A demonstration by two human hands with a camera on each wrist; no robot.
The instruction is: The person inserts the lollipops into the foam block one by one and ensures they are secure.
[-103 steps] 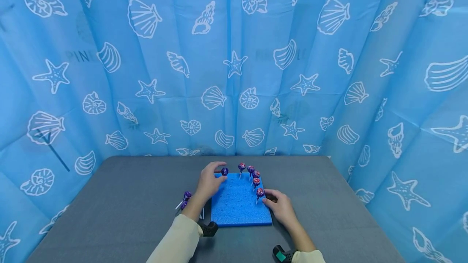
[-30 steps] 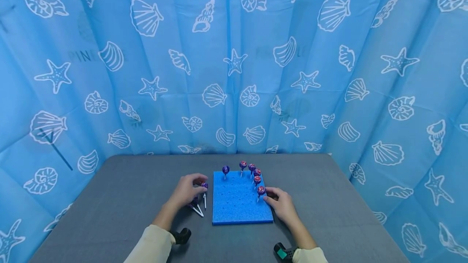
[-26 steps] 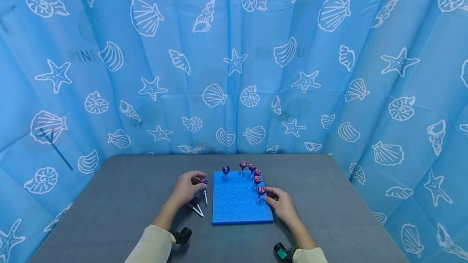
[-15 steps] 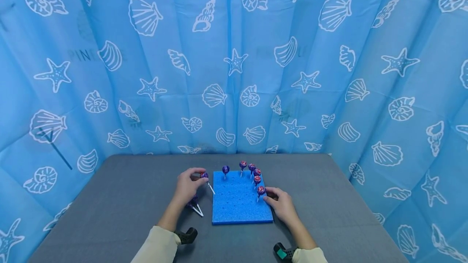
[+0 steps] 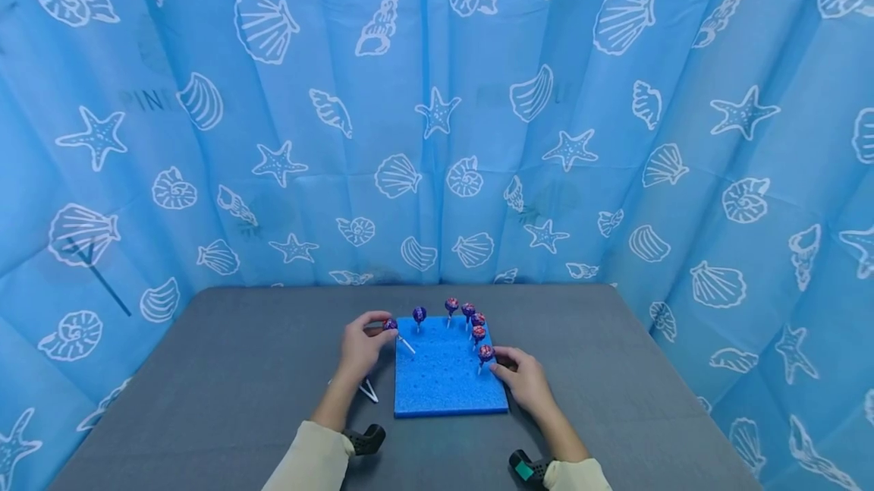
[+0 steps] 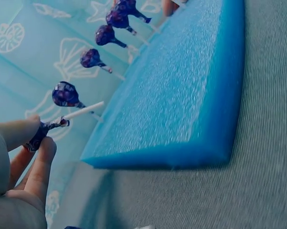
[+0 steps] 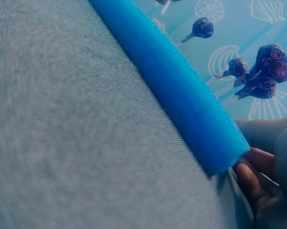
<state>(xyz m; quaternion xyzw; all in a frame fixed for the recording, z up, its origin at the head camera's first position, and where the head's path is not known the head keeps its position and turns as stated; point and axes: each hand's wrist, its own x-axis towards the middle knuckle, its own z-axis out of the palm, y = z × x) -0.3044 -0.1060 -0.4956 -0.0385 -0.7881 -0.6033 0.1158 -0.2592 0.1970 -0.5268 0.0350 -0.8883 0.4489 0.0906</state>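
My left hand [image 5: 360, 345] pinches a purple-wrapped lollipop [image 5: 390, 325] by its head between thumb and fingertips. The white stick slants right and down over the back left part of a blue foam board [image 5: 444, 381]. In the left wrist view, that lollipop [image 6: 38, 138] is tilted, its stick tip apart from the foam. Several lollipops [image 5: 479, 333] stand in the board along its back and right edges; one lollipop [image 5: 419, 314] is at the back left corner. My right hand [image 5: 526, 381] holds the board's right edge, thumb and fingers about it in the right wrist view.
White lollipop sticks [image 5: 369, 390] show on the grey table [image 5: 273, 385] left of the board; their heads are hidden behind my left arm. Small holes dot the foam. A blue shell-patterned curtain [image 5: 437, 210] hangs behind the table.
A lollipop was left standing at the back left corner. My left hand then picked up another from the table and carried it right, to the board's left edge. The right hand stays put.
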